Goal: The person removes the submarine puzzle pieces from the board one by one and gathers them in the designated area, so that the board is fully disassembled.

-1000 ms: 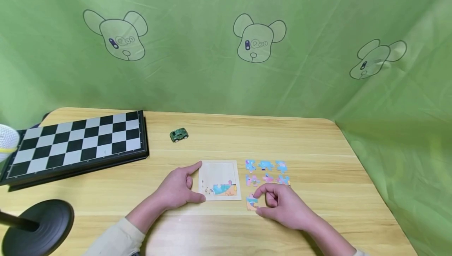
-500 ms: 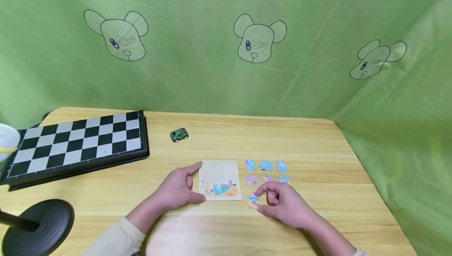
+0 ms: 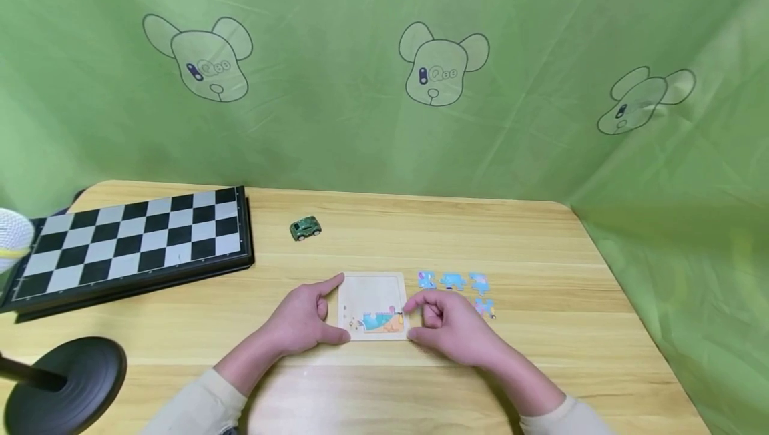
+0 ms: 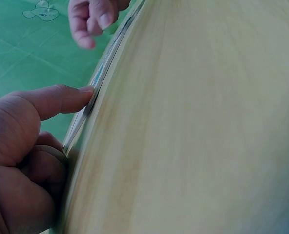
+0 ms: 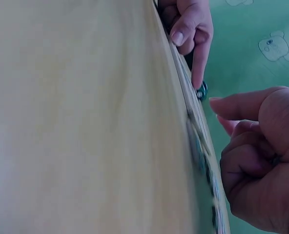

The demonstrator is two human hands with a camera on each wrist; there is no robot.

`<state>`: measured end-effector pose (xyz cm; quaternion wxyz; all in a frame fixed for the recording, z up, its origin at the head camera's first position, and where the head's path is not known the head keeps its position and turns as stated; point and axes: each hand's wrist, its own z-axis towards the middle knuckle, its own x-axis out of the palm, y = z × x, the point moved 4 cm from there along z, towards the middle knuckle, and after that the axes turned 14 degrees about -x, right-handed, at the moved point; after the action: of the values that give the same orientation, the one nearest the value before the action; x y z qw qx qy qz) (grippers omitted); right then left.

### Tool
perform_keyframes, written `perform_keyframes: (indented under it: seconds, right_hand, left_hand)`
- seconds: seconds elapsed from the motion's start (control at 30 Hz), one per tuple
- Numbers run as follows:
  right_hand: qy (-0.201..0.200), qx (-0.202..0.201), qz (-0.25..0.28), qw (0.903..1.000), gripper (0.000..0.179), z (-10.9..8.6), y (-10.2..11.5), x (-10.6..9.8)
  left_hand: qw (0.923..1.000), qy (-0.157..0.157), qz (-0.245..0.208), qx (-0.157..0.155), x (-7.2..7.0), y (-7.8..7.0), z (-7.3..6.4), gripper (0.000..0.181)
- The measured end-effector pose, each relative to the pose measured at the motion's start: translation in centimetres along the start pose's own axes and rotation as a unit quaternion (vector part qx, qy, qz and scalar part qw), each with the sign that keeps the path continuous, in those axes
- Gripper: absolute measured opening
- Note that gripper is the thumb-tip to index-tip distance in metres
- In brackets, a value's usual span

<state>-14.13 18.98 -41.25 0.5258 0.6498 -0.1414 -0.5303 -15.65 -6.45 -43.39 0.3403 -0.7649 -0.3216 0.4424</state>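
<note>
A square wooden puzzle tray (image 3: 369, 288) lies on the table, with a few joined picture pieces (image 3: 381, 323) along its lower side. My left hand (image 3: 303, 321) holds the tray's left edge, thumb at the near corner and index finger at the far corner. In the left wrist view the left thumb (image 4: 61, 100) touches the tray's rim. Beside the tray's right edge is my right hand (image 3: 453, 328), thumb and index finger apart and nothing visible between them. Loose jigsaw pieces (image 3: 452, 280) lie behind and beyond it; the hand hides others.
A folded black-and-white chessboard (image 3: 138, 238) lies on the left. Behind the tray stands a small green toy car (image 3: 305, 228). A round black stand base (image 3: 65, 385) is at the near left. Green cloth (image 3: 336, 121) hangs at the table's back and right.
My right hand has left the nearest loose jigsaw piece's spot, where it pinched that piece, and moved left to the tray's right edge. That piece is now out of sight. The left hand stays put.
</note>
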Motion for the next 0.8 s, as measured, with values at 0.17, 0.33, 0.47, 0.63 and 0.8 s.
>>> perform_keyframes:
  seconds: [0.17,0.33,0.47,0.63,0.8]
  right_hand:
    - [0.029,0.029,0.031,0.9987,0.029,2.1,0.4,1.2]
    - [0.056,0.050,0.057,0.9955,0.028,3.3,1.0,1.9]
    - [0.072,0.056,0.062,0.9939,0.028,3.8,0.9,2.4]
    - [0.083,0.065,0.068,0.9921,0.026,4.0,0.6,2.7]
    - [0.087,0.061,0.047,0.9932,0.024,3.9,0.6,2.7]
  left_hand:
    - [1.0000,-0.001,0.000,0.002,0.0,0.0,0.1,0.102]
    - [1.0000,-0.001,0.000,0.005,0.0,-0.1,0.1,0.102]
    - [1.0000,0.001,-0.003,0.006,0.0,-0.1,0.1,0.102]
    - [1.0000,0.002,-0.006,0.004,0.0,-0.1,0.1,0.101]
    - [1.0000,0.001,-0.004,0.006,0.0,0.0,0.0,0.101]
